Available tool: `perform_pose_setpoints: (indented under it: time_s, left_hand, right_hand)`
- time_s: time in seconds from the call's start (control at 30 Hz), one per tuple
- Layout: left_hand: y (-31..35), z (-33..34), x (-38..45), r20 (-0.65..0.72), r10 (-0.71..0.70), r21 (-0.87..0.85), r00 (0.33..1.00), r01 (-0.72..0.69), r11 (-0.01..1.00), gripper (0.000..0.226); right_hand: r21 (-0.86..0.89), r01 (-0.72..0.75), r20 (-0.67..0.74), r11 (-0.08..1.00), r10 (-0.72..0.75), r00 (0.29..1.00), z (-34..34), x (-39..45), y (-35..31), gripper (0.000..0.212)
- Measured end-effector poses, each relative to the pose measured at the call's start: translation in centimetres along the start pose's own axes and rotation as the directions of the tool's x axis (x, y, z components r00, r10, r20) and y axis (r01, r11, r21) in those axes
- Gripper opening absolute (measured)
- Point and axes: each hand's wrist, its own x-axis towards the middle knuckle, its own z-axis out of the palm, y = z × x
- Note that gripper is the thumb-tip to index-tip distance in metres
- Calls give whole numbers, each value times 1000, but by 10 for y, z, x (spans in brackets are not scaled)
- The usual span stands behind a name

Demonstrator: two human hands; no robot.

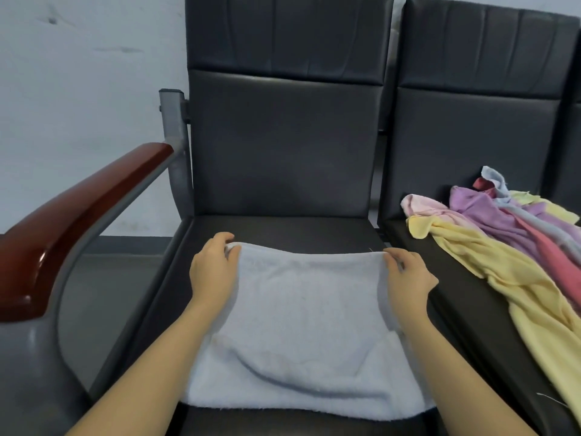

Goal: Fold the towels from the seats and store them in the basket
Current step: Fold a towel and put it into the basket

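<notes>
One white towel lies mid-fold at lower centre, left hand and right hand each with a pinching grip on a far corner; the coloured pile at right waits, no basket visible.

Dark padded seat front and centre, and a pale blue towel lies flat across its front half, reaching its front edge. Just right of that seat, the neighbouring seat carries a heap of towels, yellow, pink, purple and grey, spilling toward its front edge.
</notes>
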Motion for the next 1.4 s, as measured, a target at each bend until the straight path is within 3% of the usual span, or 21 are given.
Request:
perform_pose_setpoints:
  time_s: [0.07,0.13,0.3,0.37,0.5,0.6,0.77,0.93,1.03,1.17,1.3,1.4]
  left_hand:
    - [-2,-2,1,45,60,91,997,-64,994,16]
    - [-8,-2,2,117,100,210,988,-123,970,16]
    - [-20,6,2,298,55,399,953,-177,900,25]
    - [-24,8,3,280,20,375,960,-129,918,31]
    - [-26,11,7,160,-39,180,986,10,984,34]
    - [-25,16,14,154,-40,121,987,21,992,33]
    - [-29,28,18,187,-58,166,981,26,986,35]
    - [-23,25,17,150,-53,231,987,17,973,26]
    - [-15,17,15,105,19,297,994,-49,954,22]
    - [-7,6,15,90,31,191,995,-48,980,27]
    - [12,-16,11,45,94,95,995,-98,991,31]
    - [29,-37,9,-3,134,38,991,-134,990,32]
  right_hand:
    - [161,-24,42,987,18,999,-6,-5,-6,19]
    - [165,-57,76,985,45,996,-10,-9,-9,20]
    - [-272,-76,169,959,125,978,1,-10,7,14]
    - [-359,-51,156,932,114,981,7,-10,11,15]
    - [-348,-42,81,937,75,994,16,0,12,12]
    - [-347,-55,101,936,96,990,23,12,14,10]
    - [-425,-51,176,904,138,975,32,18,15,11]
    - [-449,-118,218,886,237,947,32,25,16,32]
    - [-298,-107,215,949,176,961,27,22,13,22]
    - [40,-29,162,999,22,986,4,8,-7,17]
    - [128,119,95,985,-132,987,-24,2,-31,18]
    - [199,144,4,969,-147,989,-44,0,-54,10]
